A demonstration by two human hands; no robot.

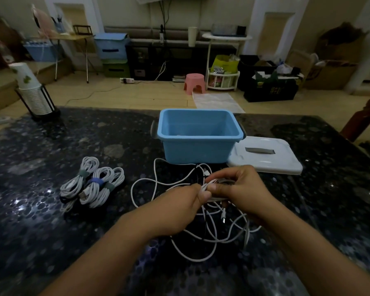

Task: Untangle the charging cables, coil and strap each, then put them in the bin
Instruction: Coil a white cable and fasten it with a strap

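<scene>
Dark speckled desk point(51, 210) carries one empty blue bin point(198, 146), its white lid point(282, 161) beside it; three strapped white coils point(94, 184) wait at left, unbinned; a loose cable tangle point(201, 242) remains, pinched by left hand point(179, 208) and right hand point(237, 189)

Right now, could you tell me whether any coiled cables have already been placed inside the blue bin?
No, the blue bin looks empty, and the strapped coils lie on the table to its left.
</scene>
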